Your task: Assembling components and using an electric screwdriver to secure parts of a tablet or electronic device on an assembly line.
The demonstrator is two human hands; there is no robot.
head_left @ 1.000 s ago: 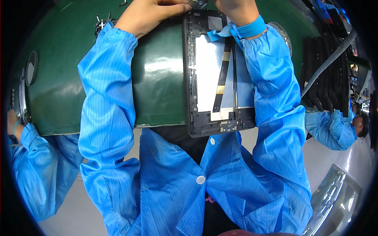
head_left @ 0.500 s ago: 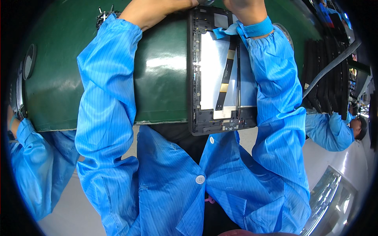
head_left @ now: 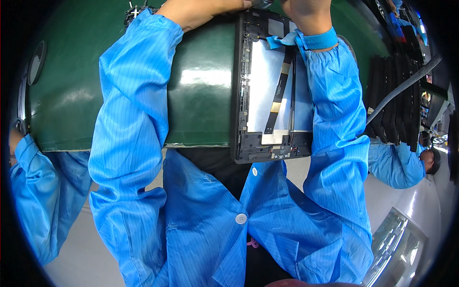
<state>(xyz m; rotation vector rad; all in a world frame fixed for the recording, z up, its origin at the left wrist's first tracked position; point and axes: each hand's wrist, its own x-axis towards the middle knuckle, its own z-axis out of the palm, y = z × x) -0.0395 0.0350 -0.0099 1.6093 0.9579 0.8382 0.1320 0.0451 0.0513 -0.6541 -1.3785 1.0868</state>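
Tablet shell (head_left: 263, 91), black and open, on green table (head_left: 201, 110), near end poking past the edge | long side runs away from the body | right hand (head_left: 308, 14) nearer, over the far right corner, its blue sleeve (head_left: 334, 95) hiding the right side | left hand (head_left: 205, 12) by the far left corner | shell lies bodyward of both | fingers cut off, can't tell if either grips
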